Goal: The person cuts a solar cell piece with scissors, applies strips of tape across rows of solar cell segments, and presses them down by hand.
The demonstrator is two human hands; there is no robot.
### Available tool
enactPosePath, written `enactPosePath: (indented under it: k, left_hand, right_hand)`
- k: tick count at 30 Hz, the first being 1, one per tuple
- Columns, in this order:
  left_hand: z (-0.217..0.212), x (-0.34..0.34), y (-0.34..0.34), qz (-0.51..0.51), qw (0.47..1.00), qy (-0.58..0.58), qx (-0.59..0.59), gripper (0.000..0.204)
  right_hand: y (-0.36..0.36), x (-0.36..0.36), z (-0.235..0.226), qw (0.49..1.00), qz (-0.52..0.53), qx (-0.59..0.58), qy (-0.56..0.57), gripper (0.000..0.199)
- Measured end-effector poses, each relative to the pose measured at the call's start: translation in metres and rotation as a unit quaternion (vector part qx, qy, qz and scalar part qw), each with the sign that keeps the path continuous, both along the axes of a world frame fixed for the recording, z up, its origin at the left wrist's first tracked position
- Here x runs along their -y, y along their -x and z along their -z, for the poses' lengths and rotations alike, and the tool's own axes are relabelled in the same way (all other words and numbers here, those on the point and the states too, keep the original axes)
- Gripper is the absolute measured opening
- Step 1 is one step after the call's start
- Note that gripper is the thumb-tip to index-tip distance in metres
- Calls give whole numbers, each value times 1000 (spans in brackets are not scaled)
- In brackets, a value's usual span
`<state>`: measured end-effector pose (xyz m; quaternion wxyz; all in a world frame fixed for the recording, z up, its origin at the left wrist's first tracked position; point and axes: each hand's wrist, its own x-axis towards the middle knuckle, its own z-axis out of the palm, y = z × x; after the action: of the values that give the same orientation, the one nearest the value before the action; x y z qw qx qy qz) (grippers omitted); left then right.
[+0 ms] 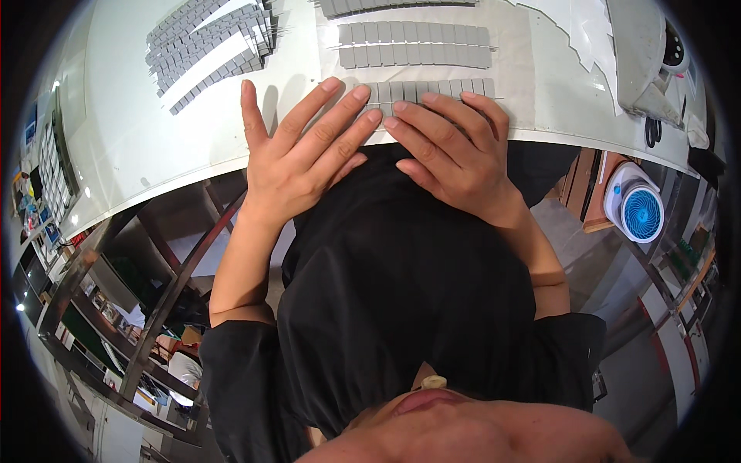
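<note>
A short double row of grey rectangular pieces (386,94) lies near the table's front edge, with a thin wire or line along its middle. My left hand (297,158) is open, fingers spread, its index and middle fingertips at the left end of this row. Over the row's middle and right part rests my right hand (459,150), fingers stretched out and fingertips on the pieces. Both hands lie flat rather than gripping. The right fingers hide part of the row. Just beyond sits a longer matching double row (413,55), thin wire ends showing at its sides.
A stack of similar grey strips (208,50) with white sheets among them lies at the far left. Another grey strip (397,8) is at the far edge. Torn white sheet material (575,31) lies at the far right. Below the table's right side stands a blue-and-white fan (642,211).
</note>
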<state>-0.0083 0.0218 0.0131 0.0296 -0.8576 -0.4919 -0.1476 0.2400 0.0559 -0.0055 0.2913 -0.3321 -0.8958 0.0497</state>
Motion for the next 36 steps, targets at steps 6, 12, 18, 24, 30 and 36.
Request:
enactPosePath:
  k: [6,12,18,24,30,36]
  left_hand:
    - [0,-2,1,4,1000,4,-3,43]
    - [2,2,0,8,1000,-3,30,44]
    - [3,6,-13,24,999,1,48,42]
    - [1,-3,-24,40,999,3,35,43]
    - [2,-4,-24,38,998,-1,40,43]
    - [0,-4,-28,40,997,-3,60,40]
  right_hand:
    - [1,-2,0,1000,1,-1,0,34]
    - [-10,0,-2,999,2,-39,13,31]
    - [-22,0,-2,999,11,-34,18,29]
    - [-23,0,1,999,11,-27,13,31]
    - [-23,2,0,999,16,-35,19,32]
    - [-34,3,-2,999,32,-34,10,31]
